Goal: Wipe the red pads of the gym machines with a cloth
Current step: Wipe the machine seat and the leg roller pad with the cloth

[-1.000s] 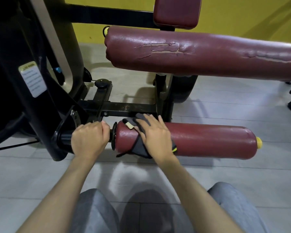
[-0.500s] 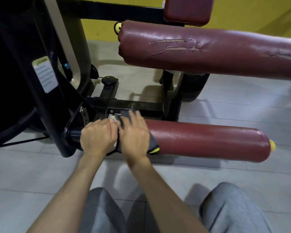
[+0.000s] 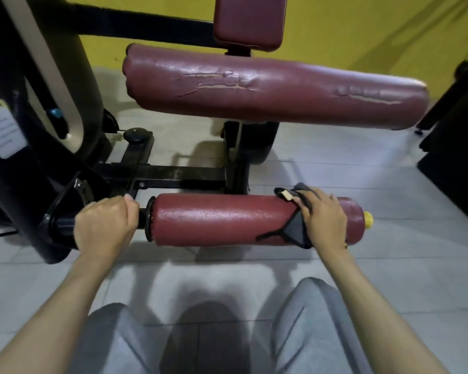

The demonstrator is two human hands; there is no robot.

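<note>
The right hand (image 3: 324,220), fingers (image 3: 315,194) spread, presses the grey cloth (image 3: 295,230) on the lower red pad (image 3: 216,220) near its right end. The left hand (image 3: 104,225) curls round the black bar (image 3: 62,226) at the pad's left end. The frame's white label (image 3: 2,128) is too blurred to read.

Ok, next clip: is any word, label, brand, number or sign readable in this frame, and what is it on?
No text here can be quoted.
Sticker on the black machine frame: yellow header over lines of print, too blurred to read.
Small beige tag on the cloth: too small to tell if it carries text.
Lower roller pad and upper pad: no print visible.
</note>
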